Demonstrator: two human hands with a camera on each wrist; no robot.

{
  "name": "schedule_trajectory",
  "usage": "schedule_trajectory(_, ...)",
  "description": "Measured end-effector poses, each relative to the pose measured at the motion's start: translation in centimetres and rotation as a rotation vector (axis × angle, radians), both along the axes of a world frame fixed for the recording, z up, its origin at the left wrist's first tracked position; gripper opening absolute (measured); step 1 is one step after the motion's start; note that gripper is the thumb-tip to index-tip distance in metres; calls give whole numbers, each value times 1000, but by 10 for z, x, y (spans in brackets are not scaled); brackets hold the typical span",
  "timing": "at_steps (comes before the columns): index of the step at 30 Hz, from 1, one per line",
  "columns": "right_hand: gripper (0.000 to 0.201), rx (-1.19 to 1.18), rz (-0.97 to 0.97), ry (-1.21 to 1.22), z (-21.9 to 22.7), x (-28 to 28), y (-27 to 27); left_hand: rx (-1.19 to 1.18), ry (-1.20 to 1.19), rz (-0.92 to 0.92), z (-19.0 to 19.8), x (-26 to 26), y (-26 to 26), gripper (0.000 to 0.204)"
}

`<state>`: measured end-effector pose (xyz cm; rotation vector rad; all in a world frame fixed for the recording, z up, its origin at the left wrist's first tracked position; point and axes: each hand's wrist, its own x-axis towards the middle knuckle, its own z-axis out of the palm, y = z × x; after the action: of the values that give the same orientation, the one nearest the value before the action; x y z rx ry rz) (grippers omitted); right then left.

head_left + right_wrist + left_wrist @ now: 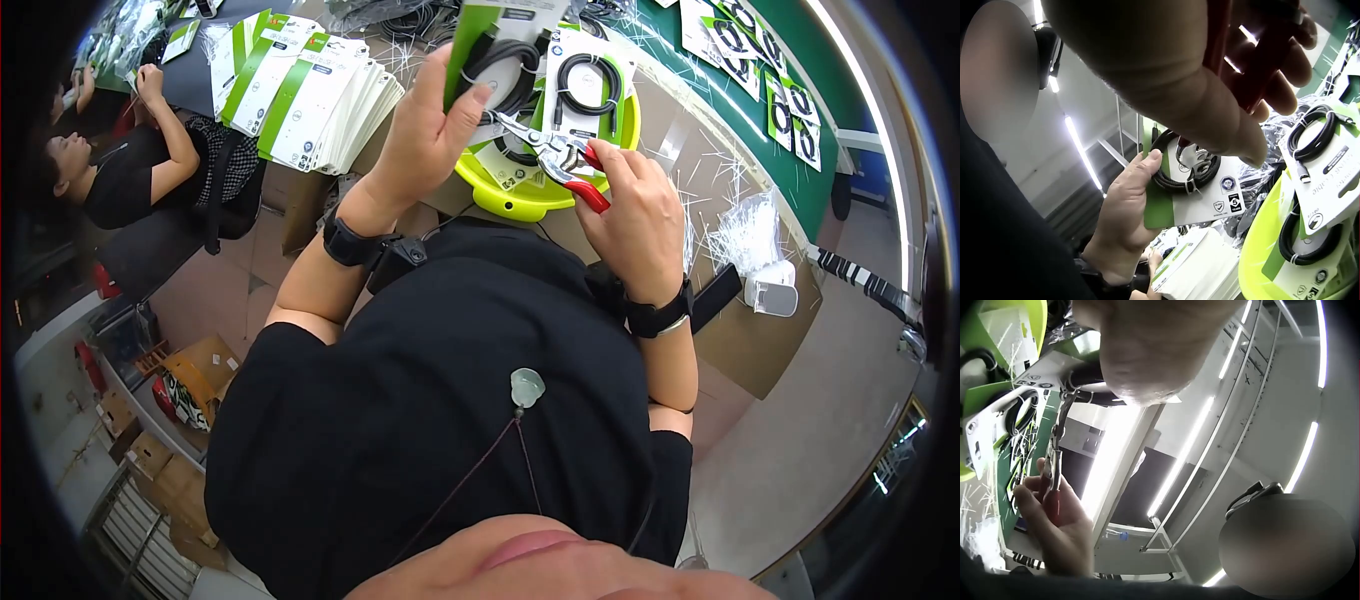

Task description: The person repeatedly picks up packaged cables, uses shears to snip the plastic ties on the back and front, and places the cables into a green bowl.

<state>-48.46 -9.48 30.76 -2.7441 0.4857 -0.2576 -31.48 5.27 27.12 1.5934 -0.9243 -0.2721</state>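
Observation:
My left hand (415, 140) holds up a green and white packaging card (1222, 209), thumb on its face. A coiled black cable (1207, 178) is fastened to that card with white ties. Gripped in my right hand (640, 215) are red-handled pruning shears (555, 150), their metal tips right at the coil and a tie. Below them stands a yellow-green basin (500, 198) with several carded cables, one carded cable (586, 85) lying at its far side. In the right wrist view, my fingers partly hide the shears.
A stack of cards (315, 105) lies to the left on the table. More carded cables (795, 115) cover the green mat at the right. Loose white ties are scattered near a clear plastic bag (748, 235) and a small white container (772, 292). Another person (130, 180) sits at the left.

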Motion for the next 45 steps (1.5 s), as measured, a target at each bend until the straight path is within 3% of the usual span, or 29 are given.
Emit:
schedule_trajectory(3,41,23,4,49,0,0,-2,22,-137,-23,2,-3,-1,32)
schedule_trajectory(4,40,130,-6,19,-3,-1,-4,21,-138,-24,1,-2,-1,32)
schedule_trajectory(6,38,339,-26,-44,-4,3,-9,-90,206,-43,-6,5,-3,31)
schedule_trajectory(7,38,334,-23,-44,-5,6,-10,-147,379,-50,-8,6,-4,31)
schedule_trajectory(8,37,374,-39,-131,-5,11,-7,-151,380,-49,-9,5,-6,31)
schedule_trajectory(11,35,455,-84,-305,-6,28,7,-400,994,-214,-5,-1,-13,30)
schedule_trajectory(16,32,356,-64,-440,-25,49,19,-463,1037,-220,-15,-16,-18,30)
schedule_trajectory(23,32,396,-30,-375,-35,56,25,-547,984,9,-22,1,18,34)
schedule_trajectory(27,33,426,123,-378,-35,68,37,-595,991,-45,-28,-16,19,33)
schedule_trajectory(31,37,325,259,-298,-37,76,50,-605,959,122,-47,-24,25,33)
schedule_trajectory(35,38,328,136,-240,-38,76,45,-727,904,184,-41,-25,37,33)
schedule_trajectory(37,36,329,46,-218,-40,70,26,-569,628,434,-43,-16,63,33)
schedule_trajectory(40,29,705,-113,-174,-44,56,-11,-245,754,274,-57,-8,119,31)
schedule_trajectory(41,29,699,-127,-183,-48,49,-19,-95,855,201,-66,-12,133,30)
schedule_trajectory(42,29,762,-145,-206,-52,41,-28,-92,852,181,-78,-16,140,30)
schedule_trajectory(44,30,874,-197,-258,-58,21,-41,34,888,320,-111,-28,143,30)
schedule_trajectory(45,30,850,-240,-270,-59,9,-45,38,898,270,-128,-29,143,30)
